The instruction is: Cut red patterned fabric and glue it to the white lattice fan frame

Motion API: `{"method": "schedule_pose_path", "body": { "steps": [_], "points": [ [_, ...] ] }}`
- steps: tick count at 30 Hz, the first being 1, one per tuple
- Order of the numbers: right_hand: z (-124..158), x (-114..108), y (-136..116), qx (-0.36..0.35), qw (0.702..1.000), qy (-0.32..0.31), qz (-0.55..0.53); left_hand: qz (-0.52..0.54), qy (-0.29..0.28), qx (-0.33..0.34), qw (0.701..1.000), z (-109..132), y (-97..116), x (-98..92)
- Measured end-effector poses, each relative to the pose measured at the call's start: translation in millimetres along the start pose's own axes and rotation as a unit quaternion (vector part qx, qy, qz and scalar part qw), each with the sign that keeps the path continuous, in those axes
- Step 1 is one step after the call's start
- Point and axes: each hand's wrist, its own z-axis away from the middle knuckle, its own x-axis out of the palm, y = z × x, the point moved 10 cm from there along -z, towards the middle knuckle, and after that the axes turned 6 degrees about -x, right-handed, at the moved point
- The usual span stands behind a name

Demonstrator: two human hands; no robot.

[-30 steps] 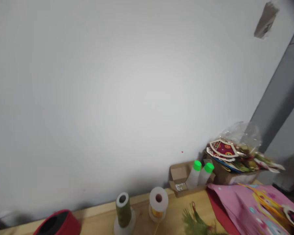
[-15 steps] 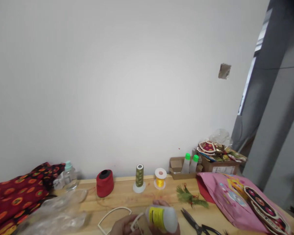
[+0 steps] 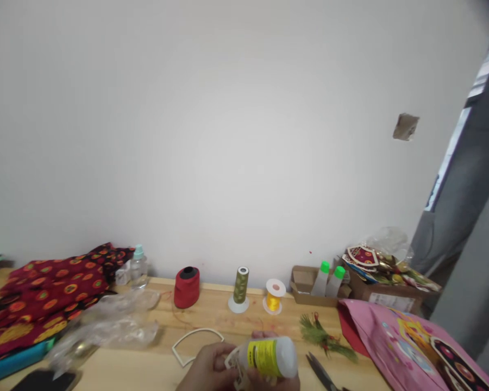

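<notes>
At the bottom middle, my right hand (image 3: 287,383) is wrapped round a white plastic squeeze bottle (image 3: 286,355) with a yellow label. The bottle is tipped on its side, its narrow end toward my left hand (image 3: 209,366). Those left fingers pinch a small pale cut-out piece (image 3: 233,359), partly hidden by fingers and bottle. Just behind, a fan-shaped pale outline frame (image 3: 195,332) lies on the wooden table (image 3: 163,366). Right of the bottle are dark scissors (image 3: 320,372), cut off by the lower edge.
Along the wall stand a red thread cone (image 3: 186,290), an olive thread spool (image 3: 240,288), a yellow spool (image 3: 274,301) and a carton (image 3: 303,282) with two green-capped bottles. A green sprig (image 3: 324,336) and pink bag (image 3: 391,342) lie right; patterned cloth (image 3: 65,288) and plastic bags (image 3: 118,328) left.
The view has swung left, bringing in a dark phone-like object and a teal roll at lower left. The bottle's narrow end now lies against the cut-out piece, both hands still holding on.
</notes>
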Motion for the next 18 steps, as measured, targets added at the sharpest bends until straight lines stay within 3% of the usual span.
{"method": "schedule_pose_path", "body": {
  "steps": [3, 8, 14, 18],
  "points": [
    [-2.7, -6.2, -5.4, 0.01, 0.999, 0.035, -0.026, -0.006, 0.012, -0.01, 1.0, 3.1, 1.1, -0.5],
    [-4.3, -1.4, -15.1, 0.026, 0.999, 0.035, 0.002, 0.004, 0.002, -0.007, 1.0, 3.7, 4.3, 3.0],
    [-3.4, -5.0, -25.5, 0.09, 0.993, 0.072, 0.016, 0.012, -0.021, 0.002, 1.0, 3.4, 7.3, 7.0],
    [-4.2, 2.4, -38.0, 0.087, 0.995, 0.056, 0.004, 0.023, -0.028, 0.014, 0.999, 4.0, 11.9, 9.7]
  ]
}}
